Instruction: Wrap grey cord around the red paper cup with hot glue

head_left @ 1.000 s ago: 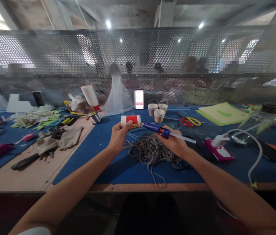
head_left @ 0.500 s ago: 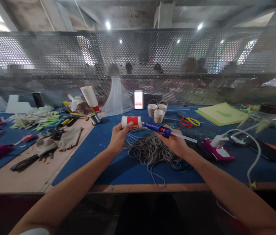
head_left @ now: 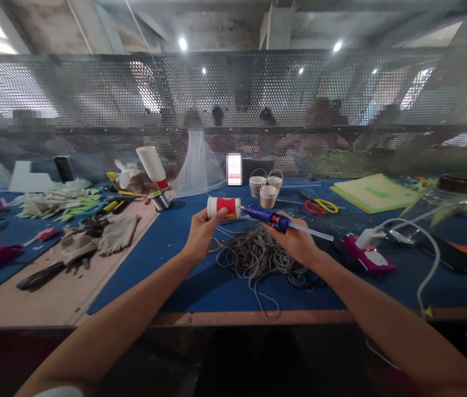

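Observation:
A white paper cup with a red band lies sideways in my left hand, fingers wrapped round it. My right hand is closed on a blue hot glue gun, with a clear glue stick poking out of its back. The gun's nozzle is at the cup's right end; whether it touches, I cannot tell. Below both hands a tangled heap of grey cord lies on the blue table mat. Beyond the gun stand three small cups with looped handles.
Red and yellow scissors lie right of the small cups. A purple power strip with a white plug and cable sits at right. Stacked paper cups, a wire spool and work gloves are at left. A perforated metal screen rises behind.
The cup and my left hand have shifted very slightly to the right. My right hand and the glue gun have hardly moved.

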`<state>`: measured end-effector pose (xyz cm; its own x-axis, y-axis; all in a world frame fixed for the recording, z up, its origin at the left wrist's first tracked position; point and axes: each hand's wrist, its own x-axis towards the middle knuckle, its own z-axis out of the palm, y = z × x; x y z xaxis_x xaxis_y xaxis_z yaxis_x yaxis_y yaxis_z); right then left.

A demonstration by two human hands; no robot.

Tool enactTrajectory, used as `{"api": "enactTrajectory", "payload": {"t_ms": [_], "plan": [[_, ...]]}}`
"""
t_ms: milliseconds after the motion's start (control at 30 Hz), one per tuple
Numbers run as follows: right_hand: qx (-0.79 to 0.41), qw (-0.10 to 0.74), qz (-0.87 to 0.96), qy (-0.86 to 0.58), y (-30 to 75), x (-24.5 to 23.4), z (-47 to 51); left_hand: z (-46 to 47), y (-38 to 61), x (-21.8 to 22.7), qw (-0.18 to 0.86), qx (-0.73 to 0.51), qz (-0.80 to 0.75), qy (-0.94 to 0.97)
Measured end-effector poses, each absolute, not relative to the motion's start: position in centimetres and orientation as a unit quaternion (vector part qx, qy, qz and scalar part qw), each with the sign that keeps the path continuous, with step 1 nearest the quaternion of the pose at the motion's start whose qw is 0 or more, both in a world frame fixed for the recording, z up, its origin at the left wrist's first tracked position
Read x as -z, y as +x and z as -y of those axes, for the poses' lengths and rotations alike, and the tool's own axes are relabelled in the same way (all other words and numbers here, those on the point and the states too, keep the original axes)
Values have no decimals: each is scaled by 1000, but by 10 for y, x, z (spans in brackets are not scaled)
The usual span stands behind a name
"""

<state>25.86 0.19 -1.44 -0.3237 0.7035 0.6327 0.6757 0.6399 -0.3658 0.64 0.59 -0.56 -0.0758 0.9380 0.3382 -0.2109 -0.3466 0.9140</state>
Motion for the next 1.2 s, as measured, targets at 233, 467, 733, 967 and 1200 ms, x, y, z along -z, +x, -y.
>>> {"api": "enactTrajectory", "payload": {"t_ms": [233, 467, 733, 967, 1200], "plan": [[-13, 400, 810, -429, 258, 14, -2, -6, 6, 6, 446, -641, -358, 512], [-45, 394, 807, -438, 258, 12, -1, -5, 7, 3, 451, -649, -359, 497], [-190, 420, 775, -433, 255, 6, 2, -6, 7, 0, 471, -655, -357, 471], [-438, 447, 690, -363, 259, -15, 0, -9, 6, 3, 516, -644, -348, 445], [-469, 485, 629, -387, 283, -6, -33, -12, 5, 5, 543, -642, -346, 417]]}}
